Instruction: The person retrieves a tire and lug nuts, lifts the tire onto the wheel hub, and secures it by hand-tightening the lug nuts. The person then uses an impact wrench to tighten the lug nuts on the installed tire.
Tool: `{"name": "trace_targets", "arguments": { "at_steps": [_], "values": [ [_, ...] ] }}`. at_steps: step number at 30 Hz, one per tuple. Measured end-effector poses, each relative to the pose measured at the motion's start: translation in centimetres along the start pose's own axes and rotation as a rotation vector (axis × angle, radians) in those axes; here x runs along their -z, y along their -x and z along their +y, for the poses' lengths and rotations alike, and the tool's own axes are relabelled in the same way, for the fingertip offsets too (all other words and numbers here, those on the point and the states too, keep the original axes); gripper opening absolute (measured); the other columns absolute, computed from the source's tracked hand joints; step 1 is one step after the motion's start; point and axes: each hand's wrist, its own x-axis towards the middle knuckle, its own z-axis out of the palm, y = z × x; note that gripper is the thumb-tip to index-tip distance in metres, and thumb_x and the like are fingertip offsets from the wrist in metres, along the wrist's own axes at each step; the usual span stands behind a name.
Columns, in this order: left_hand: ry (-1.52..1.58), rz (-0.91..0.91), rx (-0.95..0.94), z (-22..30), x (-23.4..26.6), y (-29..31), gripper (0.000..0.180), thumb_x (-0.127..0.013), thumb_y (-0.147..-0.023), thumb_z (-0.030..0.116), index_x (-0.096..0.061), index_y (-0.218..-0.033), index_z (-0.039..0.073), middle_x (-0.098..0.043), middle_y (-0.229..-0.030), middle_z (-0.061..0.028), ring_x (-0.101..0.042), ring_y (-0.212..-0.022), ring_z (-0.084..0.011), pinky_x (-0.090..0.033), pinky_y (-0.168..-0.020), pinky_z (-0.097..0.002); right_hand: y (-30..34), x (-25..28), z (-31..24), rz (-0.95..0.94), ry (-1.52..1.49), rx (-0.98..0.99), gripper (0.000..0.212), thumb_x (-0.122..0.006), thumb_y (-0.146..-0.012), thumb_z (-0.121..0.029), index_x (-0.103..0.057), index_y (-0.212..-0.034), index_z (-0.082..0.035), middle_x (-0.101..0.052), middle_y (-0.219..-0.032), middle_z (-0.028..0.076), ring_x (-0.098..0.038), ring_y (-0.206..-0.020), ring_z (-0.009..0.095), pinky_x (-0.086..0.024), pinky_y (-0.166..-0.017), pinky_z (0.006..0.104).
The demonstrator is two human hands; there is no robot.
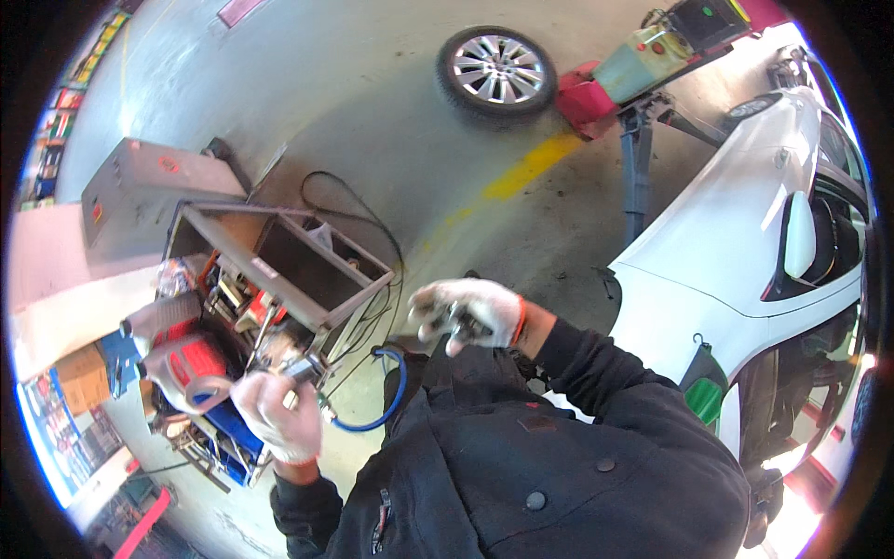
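Observation:
My left hand (277,417), in a white work glove, is closed around the handle of an air impact wrench (300,363). A blue air hose (399,396) runs from near its handle and curves to the right. My right hand (470,312), gloved in white with an orange cuff, is held in front of my body with its fingers curled. Small dark, shiny metal parts (463,322) rest in its palm; blur hides their exact kind. Beside the wrench stands a tool cart (321,312) with open compartments.
Grey-and-red jugs (191,368) stand left of the cart, near a grey metal box (154,191). A wheel (496,76) lies flat on the floor ahead. A blue lift post (636,177) and a white car (698,252) are on the right. A black cable (386,233) loops behind the cart.

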Motion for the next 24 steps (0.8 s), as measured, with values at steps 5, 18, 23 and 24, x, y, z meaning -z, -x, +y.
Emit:
{"name": "trace_targets", "arguments": {
  "at_steps": [5, 18, 23, 24],
  "values": [
    [0.338, -0.449, -0.271, 7.6, -4.8, -2.8, 0.044, -0.081, -0.071, 0.001, -0.061, -0.107, 0.015, -0.056, -0.103, -0.0070, -0.058, -0.091, -0.0316, -0.049, -0.079, -0.0463, 1.2, 1.1, 0.7, -0.102, 0.072, -0.200, 0.055, -0.053, -0.111, -0.043, -0.060, -0.149, -0.004, -0.071, -0.129, 0.012, -0.073, -0.097, 0.021, -0.061, -0.066, 0.0327],
    [0.902, -0.443, 0.443, 10.6, -15.6, -10.0, 0.032, -0.076, -0.087, -0.004, -0.067, -0.117, 0.003, -0.069, -0.123, -0.0155, -0.072, -0.106, -0.0296, -0.059, -0.092, -0.0396, 3.3, 2.4, -9.7, 0.066, 0.285, -0.059, 0.066, -0.075, -0.093, -0.009, -0.049, -0.153, -0.005, -0.064, -0.101, 0.007, -0.068, -0.075, 0.016, -0.058, -0.062, 0.0269],
    [2.085, -0.317, 1.540, 8.4, -18.9, -14.8, 0.043, -0.043, -0.116, 0.039, -0.059, -0.141, 0.008, -0.066, -0.136, -0.0139, -0.063, -0.129, -0.0271, -0.055, -0.103, -0.0459, -1.4, -3.9, -17.0, 0.046, 0.297, 0.222, 0.052, -0.070, -0.096, -0.008, -0.054, -0.146, -0.002, -0.068, -0.109, 0.011, -0.069, -0.080, 0.019, -0.062, -0.069, 0.0379],
    [2.307, -0.381, 1.529, 7.7, -19.4, -16.0, 0.048, -0.045, -0.114, 0.048, -0.063, -0.138, 0.010, -0.070, -0.133, -0.0133, -0.066, -0.125, -0.0282, -0.056, -0.101, -0.0477, -2.4, -5.1, -18.4, 0.036, 0.215, 0.206, 0.048, -0.070, -0.096, -0.013, -0.056, -0.141, -0.003, -0.068, -0.105, 0.011, -0.071, -0.084, 0.019, -0.062, -0.070, 0.0375]
  ]
}}
